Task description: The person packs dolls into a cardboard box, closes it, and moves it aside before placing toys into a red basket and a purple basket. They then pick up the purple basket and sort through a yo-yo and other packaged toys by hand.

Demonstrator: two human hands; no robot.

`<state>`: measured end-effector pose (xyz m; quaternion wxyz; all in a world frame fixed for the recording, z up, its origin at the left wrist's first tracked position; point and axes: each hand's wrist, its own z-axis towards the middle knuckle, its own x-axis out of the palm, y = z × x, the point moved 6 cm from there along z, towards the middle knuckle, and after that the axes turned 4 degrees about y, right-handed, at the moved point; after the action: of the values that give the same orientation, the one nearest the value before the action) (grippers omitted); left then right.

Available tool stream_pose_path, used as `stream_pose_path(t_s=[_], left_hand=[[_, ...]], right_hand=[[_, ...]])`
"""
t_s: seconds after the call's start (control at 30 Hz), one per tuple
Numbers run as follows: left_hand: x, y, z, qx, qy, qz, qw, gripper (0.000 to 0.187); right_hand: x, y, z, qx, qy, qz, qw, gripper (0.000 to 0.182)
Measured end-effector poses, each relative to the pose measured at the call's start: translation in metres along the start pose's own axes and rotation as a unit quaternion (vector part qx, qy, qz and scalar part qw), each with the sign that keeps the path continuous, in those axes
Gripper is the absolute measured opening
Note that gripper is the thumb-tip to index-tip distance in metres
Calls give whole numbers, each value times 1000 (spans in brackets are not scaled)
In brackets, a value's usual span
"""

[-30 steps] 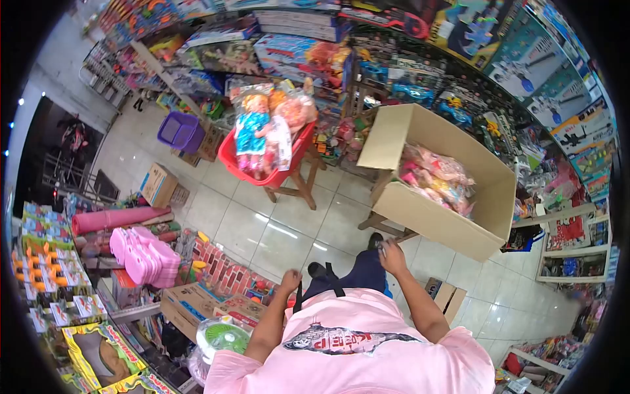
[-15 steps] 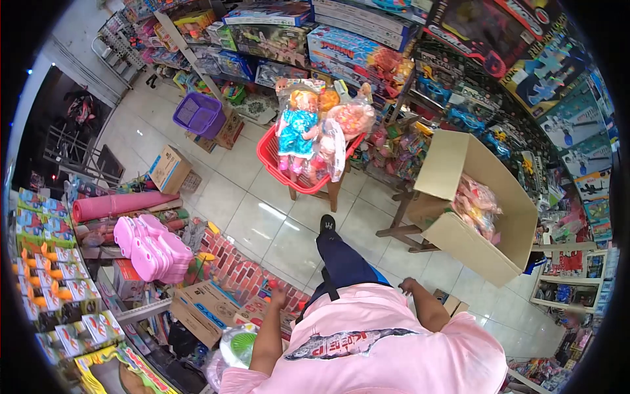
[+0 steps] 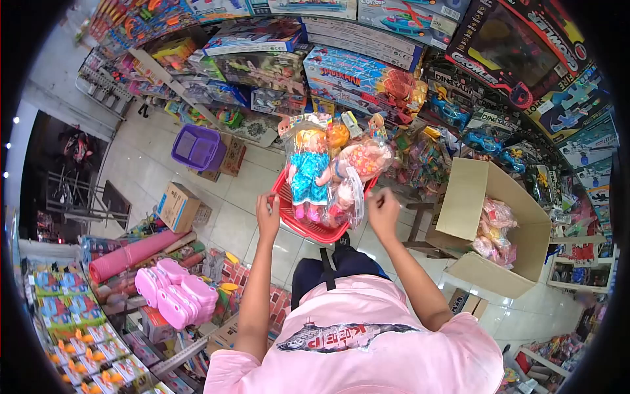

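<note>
Swinging up and forward to flank the red basket (image 3: pixel 303 227), facing the blue-dressed doll (image 3: pixel 310 172) stretching lengthwise away on top; hovering nearer it with the left hand (image 3: pixel 267 213), loosely parting fingers just left of the basket; curling the right hand (image 3: pixel 384 211) near a clear bag (image 3: pixel 357 197), not showing whether gripping.

Mid-frame, wrapped dolls (image 3: pixel 308 172) mostly hide the inside of the red basket (image 3: pixel 310 230); I can't tell if the right hand (image 3: pixel 383 209) touches it. At right, the carton (image 3: pixel 495 274) partly covers its pink bundles (image 3: pixel 496 223). Toy boxes (image 3: pixel 408 25) up top get cut off.
</note>
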<state>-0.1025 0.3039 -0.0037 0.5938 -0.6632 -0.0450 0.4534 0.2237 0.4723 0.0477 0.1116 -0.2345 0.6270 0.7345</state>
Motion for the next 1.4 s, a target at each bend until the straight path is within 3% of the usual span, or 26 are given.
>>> stream_pose_path(t_s=[0.03,0.1,0.17,0.23,0.3,0.37,0.43,0.5,0.53,0.6,0.7,0.77,0.83,0.9,1.03,1.1,1.17,1.23,1.3,1.4], left_hand=[[7,-4,19,9,32,5,999,27],[16,-27,51,22,56,10,998,31],[30,-27,79,38,84,16,996,36],[39,-14,104,49,26,89,995,46],[56,8,131,47,37,135,989,50],[64,25,154,45,47,179,982,55],[90,47,172,-80,272,-48,958,54],[98,44,178,-55,289,-51,954,55],[102,42,178,-35,293,-54,954,55],[101,12,170,-34,307,-114,944,52],[98,10,167,-26,327,-182,927,42],[81,-15,159,-56,379,-263,886,39],[56,-41,156,-62,393,-291,870,38],[44,-53,159,-13,416,-318,852,42],[24,-49,170,-38,404,-313,859,48],[20,-39,171,-110,398,-327,850,53],[18,-39,175,-106,389,-353,844,58],[15,-38,180,-133,388,-366,835,62],[11,-37,183,-147,393,-373,827,63],[7,-37,184,-149,412,-405,802,64]], right_hand=[[-2,23,0,4,-4,-3,1000,26],[21,39,-6,128,185,-177,958,37],[34,48,-18,140,211,-213,943,43],[45,48,-27,155,237,-247,927,49],[57,37,-35,189,234,-274,914,54],[68,29,-41,212,189,-258,924,55],[83,20,-45,233,138,-242,932,57],[97,11,-52,226,0,-125,966,56],[108,5,-56,233,-9,-127,964,56],[110,11,-62,140,-179,-108,968,47],[114,-1,-59,190,-154,-108,964,43],[111,-2,-60,202,-165,-87,962,34],[104,6,-67,171,-214,-98,957,28],[90,24,-75,121,-262,-170,942,27],[55,83,-69,89,-266,-102,954,32],[38,112,-59,92,-250,9,964,33],[29,145,-52,43,-262,-11,964,34],[27,171,-43,5,-269,101,958,33],[35,184,-26,-11,-246,136,959,33],[75,199,9,20,-140,215,966,36]])
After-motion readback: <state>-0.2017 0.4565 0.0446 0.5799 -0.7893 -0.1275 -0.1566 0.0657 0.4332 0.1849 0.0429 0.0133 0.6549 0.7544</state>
